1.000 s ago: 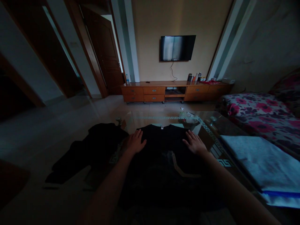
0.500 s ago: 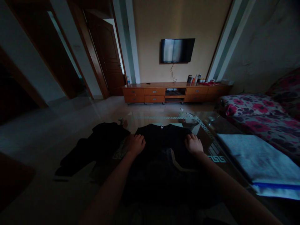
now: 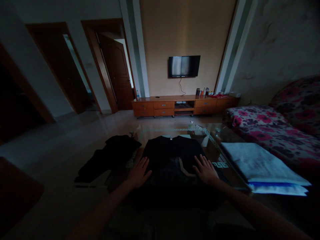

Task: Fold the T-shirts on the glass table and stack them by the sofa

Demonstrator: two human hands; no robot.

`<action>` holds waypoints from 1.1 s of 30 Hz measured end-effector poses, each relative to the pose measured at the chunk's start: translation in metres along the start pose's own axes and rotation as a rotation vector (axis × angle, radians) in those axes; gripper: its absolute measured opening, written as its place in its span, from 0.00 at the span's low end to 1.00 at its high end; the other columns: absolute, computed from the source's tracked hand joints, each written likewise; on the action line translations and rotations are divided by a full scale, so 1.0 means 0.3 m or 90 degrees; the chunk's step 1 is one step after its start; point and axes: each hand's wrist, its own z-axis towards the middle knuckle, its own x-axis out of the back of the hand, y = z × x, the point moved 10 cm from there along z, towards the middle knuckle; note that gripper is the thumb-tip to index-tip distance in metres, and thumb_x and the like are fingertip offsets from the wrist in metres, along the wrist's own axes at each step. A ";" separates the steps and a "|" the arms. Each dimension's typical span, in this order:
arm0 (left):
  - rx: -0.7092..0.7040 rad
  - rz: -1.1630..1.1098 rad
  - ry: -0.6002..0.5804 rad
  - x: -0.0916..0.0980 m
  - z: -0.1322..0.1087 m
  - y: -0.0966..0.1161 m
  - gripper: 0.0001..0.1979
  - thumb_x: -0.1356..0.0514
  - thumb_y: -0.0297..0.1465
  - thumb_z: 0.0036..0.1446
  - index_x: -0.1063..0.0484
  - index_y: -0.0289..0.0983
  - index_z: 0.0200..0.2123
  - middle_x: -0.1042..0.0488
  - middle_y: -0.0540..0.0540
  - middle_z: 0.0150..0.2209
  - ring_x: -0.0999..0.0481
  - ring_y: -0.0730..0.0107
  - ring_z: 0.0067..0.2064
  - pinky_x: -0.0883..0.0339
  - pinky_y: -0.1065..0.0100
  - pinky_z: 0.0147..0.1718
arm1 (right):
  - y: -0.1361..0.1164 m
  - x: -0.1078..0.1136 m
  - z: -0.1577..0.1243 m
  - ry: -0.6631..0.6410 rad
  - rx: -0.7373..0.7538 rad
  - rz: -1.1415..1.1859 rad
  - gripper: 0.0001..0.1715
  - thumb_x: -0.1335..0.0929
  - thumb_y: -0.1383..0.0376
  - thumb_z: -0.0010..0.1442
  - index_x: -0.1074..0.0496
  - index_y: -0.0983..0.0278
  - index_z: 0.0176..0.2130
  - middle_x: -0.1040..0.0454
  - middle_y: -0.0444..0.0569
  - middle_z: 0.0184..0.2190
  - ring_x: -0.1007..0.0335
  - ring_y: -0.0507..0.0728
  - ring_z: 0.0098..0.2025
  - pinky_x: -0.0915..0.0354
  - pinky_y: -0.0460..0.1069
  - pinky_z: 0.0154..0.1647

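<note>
A black T-shirt [image 3: 172, 150] lies spread on the glass table [image 3: 147, 128], its neckline with a small white label at the far side. A pale curved mark shows on its front, right of the middle. My left hand [image 3: 138, 172] rests flat at the shirt's left edge, fingers spread. At the right edge, my right hand [image 3: 206, 170] lies palm down with its fingers apart. Neither hand grips the cloth. The near part of the shirt is lost in darkness.
Another dark garment [image 3: 110, 156] lies left of the shirt. Folded light-blue cloth [image 3: 262, 163] sits at the right, beside a flowered sofa [image 3: 272, 130]. Beyond the table stand a low wooden cabinet [image 3: 163, 108] and a wall television [image 3: 184, 66].
Both hands have let go of the shirt near its shoulders and slid towards me along its sides, their fingers now spread. The head view has tilted up.
</note>
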 end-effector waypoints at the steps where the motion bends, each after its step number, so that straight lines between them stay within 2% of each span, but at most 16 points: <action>1: -0.001 0.000 -0.001 -0.007 -0.001 0.001 0.38 0.60 0.53 0.68 0.51 0.35 0.72 0.55 0.40 0.73 0.55 0.57 0.73 0.58 0.54 0.70 | 0.000 -0.001 -0.002 0.005 -0.008 0.003 0.42 0.48 0.42 0.69 0.53 0.58 0.73 0.59 0.55 0.74 0.67 0.64 0.75 0.60 0.61 0.72; 7: -0.006 -0.004 0.022 -0.008 0.089 -0.029 0.36 0.57 0.52 0.68 0.49 0.39 0.72 0.52 0.42 0.73 0.54 0.57 0.73 0.57 0.54 0.70 | 0.005 0.006 0.068 0.004 -0.027 0.015 0.42 0.47 0.43 0.69 0.53 0.57 0.73 0.60 0.53 0.74 0.67 0.64 0.75 0.61 0.62 0.72; 20: -0.001 -0.015 0.021 -0.019 0.349 -0.106 0.36 0.56 0.52 0.67 0.48 0.39 0.71 0.53 0.42 0.73 0.54 0.59 0.73 0.58 0.57 0.69 | 0.054 -0.022 0.357 -0.020 -0.036 0.018 0.43 0.48 0.41 0.68 0.56 0.56 0.73 0.63 0.51 0.75 0.68 0.62 0.75 0.62 0.60 0.72; 33: -0.006 -0.009 0.037 -0.036 0.554 -0.176 0.36 0.55 0.52 0.67 0.48 0.39 0.71 0.52 0.43 0.73 0.53 0.60 0.73 0.58 0.57 0.69 | 0.074 -0.014 0.554 -0.026 -0.042 0.029 0.43 0.49 0.41 0.69 0.56 0.55 0.74 0.63 0.50 0.75 0.68 0.61 0.75 0.63 0.59 0.73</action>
